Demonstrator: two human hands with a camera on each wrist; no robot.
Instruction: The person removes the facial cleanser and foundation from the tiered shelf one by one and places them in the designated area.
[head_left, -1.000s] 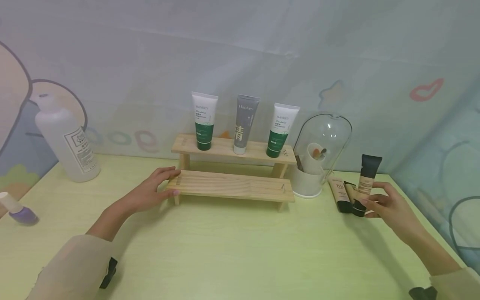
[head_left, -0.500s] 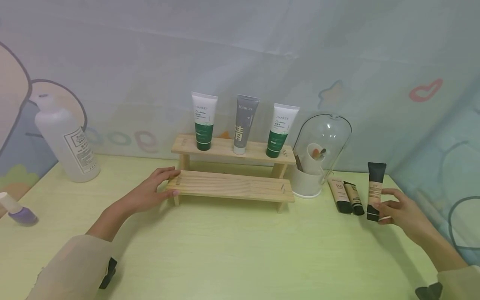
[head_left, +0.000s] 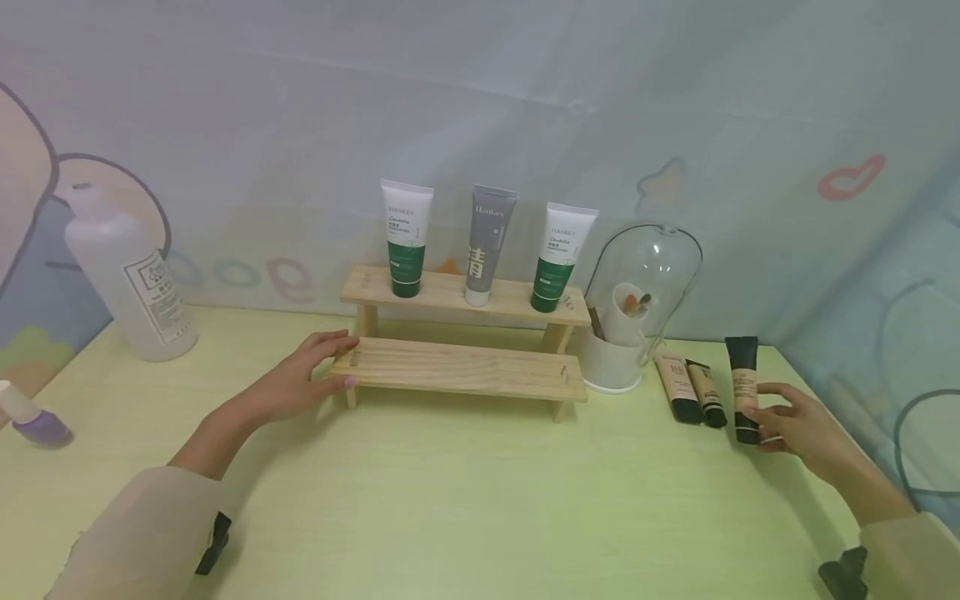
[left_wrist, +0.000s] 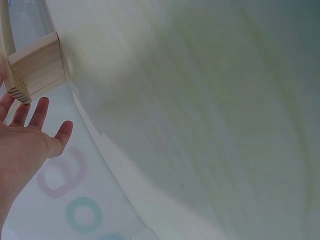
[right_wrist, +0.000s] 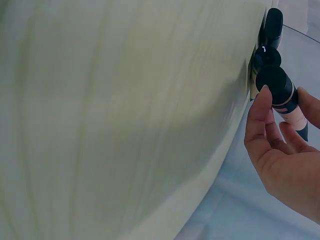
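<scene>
My right hand (head_left: 798, 429) pinches a beige foundation tube (head_left: 745, 385) with a black cap and black crimped end. The tube is nearly upright, cap down, at the right of the table; in the right wrist view its cap (right_wrist: 272, 84) faces the camera. Just left of it lie a pale BB cream tube (head_left: 678, 387) and a smaller beige-and-black tube (head_left: 705, 392), side by side. My left hand (head_left: 300, 382) holds the left end of the two-tier wooden stand (head_left: 461, 365), thumb at the front edge, fingers behind.
Three squeeze tubes stand on the upper tier: white-green (head_left: 407, 237), grey (head_left: 491, 243) and white-green (head_left: 562, 257). Right of the stand is a clear-domed brush holder (head_left: 611, 367). A white pump bottle (head_left: 135, 279) and purple nail polish (head_left: 43, 427) stand at the left.
My right hand has moved the foundation tube right and slightly toward me, away from the two lying tubes, and turned it more upright. My left hand stays on the stand.
</scene>
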